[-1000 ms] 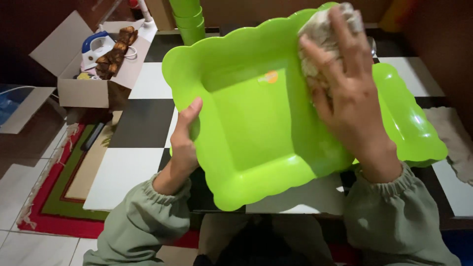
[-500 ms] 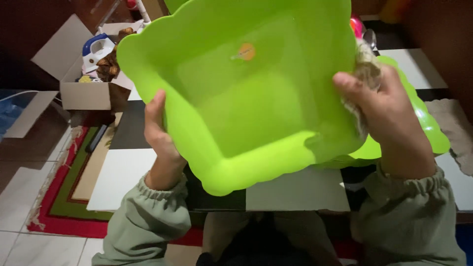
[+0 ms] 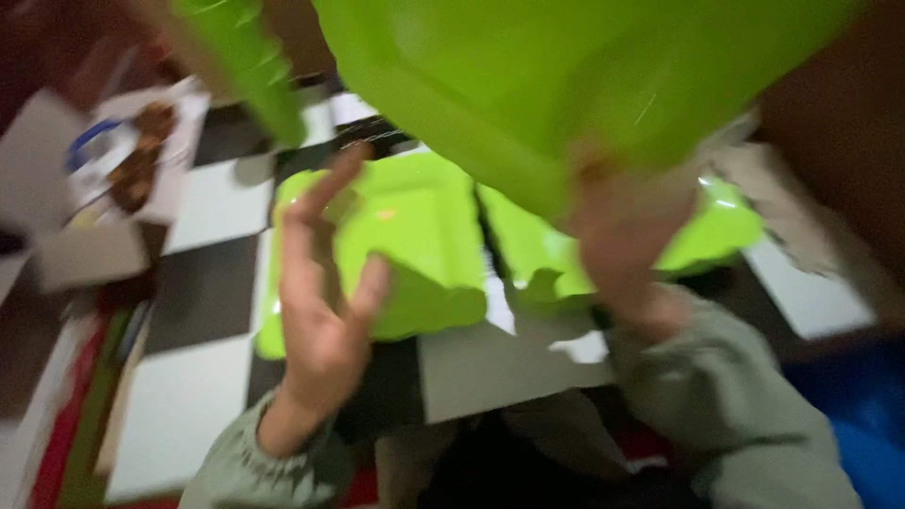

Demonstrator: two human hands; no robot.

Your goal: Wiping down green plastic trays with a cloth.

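Note:
The picture is blurred by motion. A large lime-green square tray point(image 3: 566, 85) with a scalloped rim is raised high and fills the top of the view. My right hand point(image 3: 622, 236) grips its lower edge from underneath. My left hand point(image 3: 320, 311) is off the tray, held in the air with its fingers spread and nothing in it. Below my hands two more green trays lie flat on the checkered table point(image 3: 189, 396), one point(image 3: 415, 236) just behind my left hand and one point(image 3: 716, 226) to the right, partly hidden by my right hand.
A stack of green cups point(image 3: 245, 66) stands at the back left. An open cardboard box point(image 3: 104, 188) with a brown object and a blue-and-white item sits beside the table's left side. A pale cloth point(image 3: 792, 217) lies at the right edge. Something blue point(image 3: 848, 424) shows at bottom right.
The tray has swung up and to the right, close to the camera. My left hand has let go of its edge and opened. The trays underneath are now uncovered.

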